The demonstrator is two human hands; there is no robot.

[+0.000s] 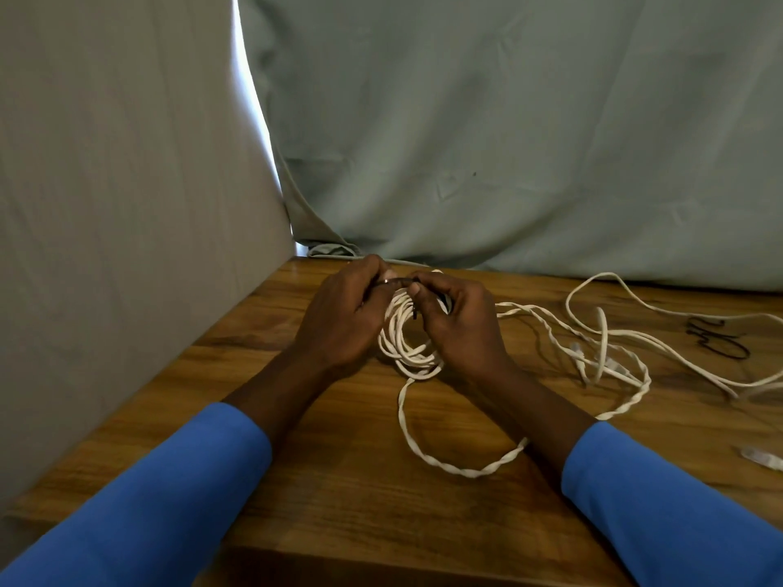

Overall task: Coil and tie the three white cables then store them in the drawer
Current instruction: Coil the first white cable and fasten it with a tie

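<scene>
The person wears a long-sleeved top in a strong, plain blue. The left sleeve (169,480) is smooth, soft-looking cloth of one even colour, and it ends in a rounded edge partway along the forearm. The right sleeve (669,506) is the same cloth and the same blue, ending at a like point on that arm, with faint shading where the fabric curves round. Beyond both edges the forearms are bare to the wrists, and the left hand (343,319) and right hand (459,322) are bare as well. Of the garment, only the sleeves show.
</scene>
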